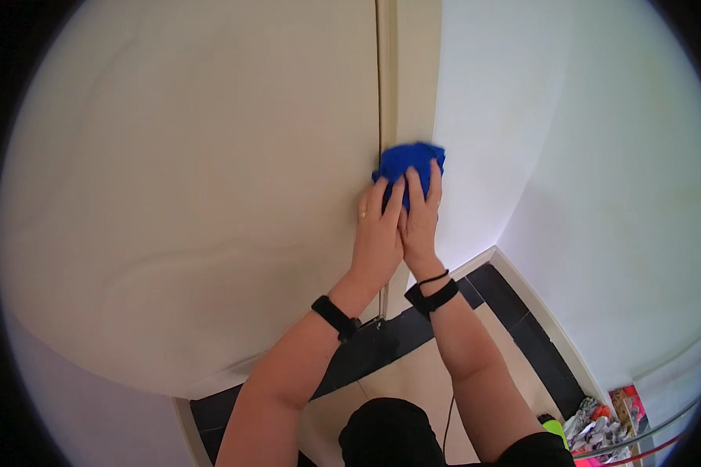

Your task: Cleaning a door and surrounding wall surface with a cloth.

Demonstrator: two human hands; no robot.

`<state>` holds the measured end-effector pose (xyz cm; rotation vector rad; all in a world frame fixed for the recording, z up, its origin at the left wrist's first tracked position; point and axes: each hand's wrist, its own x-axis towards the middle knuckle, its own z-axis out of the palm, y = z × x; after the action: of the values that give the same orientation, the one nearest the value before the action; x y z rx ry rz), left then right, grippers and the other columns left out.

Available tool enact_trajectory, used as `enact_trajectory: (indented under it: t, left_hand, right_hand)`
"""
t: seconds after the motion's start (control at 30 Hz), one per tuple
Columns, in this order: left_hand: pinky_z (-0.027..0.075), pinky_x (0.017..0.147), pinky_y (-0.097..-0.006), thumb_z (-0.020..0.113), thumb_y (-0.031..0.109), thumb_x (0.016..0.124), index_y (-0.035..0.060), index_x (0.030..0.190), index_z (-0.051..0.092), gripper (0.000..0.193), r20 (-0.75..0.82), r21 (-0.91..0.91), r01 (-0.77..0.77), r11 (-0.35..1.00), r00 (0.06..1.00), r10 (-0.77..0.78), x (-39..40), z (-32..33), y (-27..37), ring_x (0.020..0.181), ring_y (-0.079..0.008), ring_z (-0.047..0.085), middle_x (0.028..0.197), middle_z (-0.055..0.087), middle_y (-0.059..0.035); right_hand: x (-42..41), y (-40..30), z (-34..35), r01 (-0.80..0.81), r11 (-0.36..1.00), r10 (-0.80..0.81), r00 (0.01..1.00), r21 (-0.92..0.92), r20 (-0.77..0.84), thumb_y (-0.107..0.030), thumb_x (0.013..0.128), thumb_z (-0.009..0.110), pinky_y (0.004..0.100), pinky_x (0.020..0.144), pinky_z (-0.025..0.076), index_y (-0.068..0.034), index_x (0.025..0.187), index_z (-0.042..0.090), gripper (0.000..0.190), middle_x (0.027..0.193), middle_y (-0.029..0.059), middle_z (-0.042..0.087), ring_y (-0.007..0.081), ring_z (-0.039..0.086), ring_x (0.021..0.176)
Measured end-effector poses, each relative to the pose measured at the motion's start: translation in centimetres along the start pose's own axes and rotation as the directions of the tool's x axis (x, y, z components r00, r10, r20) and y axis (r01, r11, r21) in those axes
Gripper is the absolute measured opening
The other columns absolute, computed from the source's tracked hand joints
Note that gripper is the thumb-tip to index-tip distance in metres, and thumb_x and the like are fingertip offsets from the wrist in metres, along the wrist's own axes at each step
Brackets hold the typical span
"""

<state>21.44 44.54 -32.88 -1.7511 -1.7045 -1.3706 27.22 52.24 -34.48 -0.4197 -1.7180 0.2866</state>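
A folded blue cloth (410, 159) lies pressed against the cream door frame (417, 76), just right of the gap along the door's edge. My right hand (422, 227) is spread over the cloth and holds it to the frame. Close beside it, my left hand (380, 233) has its fingertips on the cloth's lower left edge, and the two hands touch. The palms' undersides are hidden. To the left stands the wide cream door (210, 146), which looks closed or nearly so.
A white wall (490, 117) meets another wall at a corner on the right. Black border tiles (508, 298) edge the beige floor (391, 379). A dark cable (448, 420) runs across the floor. Crumpled bags (599, 435) and a green item (555, 429) lie at lower right.
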Motion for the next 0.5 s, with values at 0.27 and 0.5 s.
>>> enact_trajectory:
  t: [0.27, 0.5]
  left_hand:
    - [0.03, 0.103, -0.042, 0.047, 0.003, 0.086, 0.0024, 0.127, 0.046, 0.041, 0.232, -0.015, 0.175, 0.985, 0.958, -0.166, -8.2, 3.4, -2.2, 0.121, -0.0393, 0.034, 0.137, 0.03, -0.0219]
    - [0.037, 0.098, -0.0416, 0.052, 0.001, 0.078, 0.0017, 0.123, 0.049, 0.045, 0.336, 0.107, 0.259, 0.96, 0.899, -0.28, -11.6, 3.7, -3.0, 0.118, -0.0402, 0.036, 0.138, 0.031, -0.0175]
  right_hand:
    - [-12.0, 4.4, 2.1, -0.276, 0.96, 0.279, 0.955, -0.041, 0.098, -0.005, 0.081, 0.057, 0.0472, 0.103, 0.027, -0.003, 0.126, 0.039, 0.048, 0.14, 0.0287, 0.02, 0.0461, 0.026, 0.126]
    - [-16.5, 2.7, 2.3, -0.452, 0.892, 0.44, 0.869, 0.002, 0.225, -0.008, 0.084, 0.053, 0.044, 0.103, 0.028, 0.0, 0.128, 0.036, 0.047, 0.14, 0.0332, 0.017, 0.0472, 0.025, 0.127]
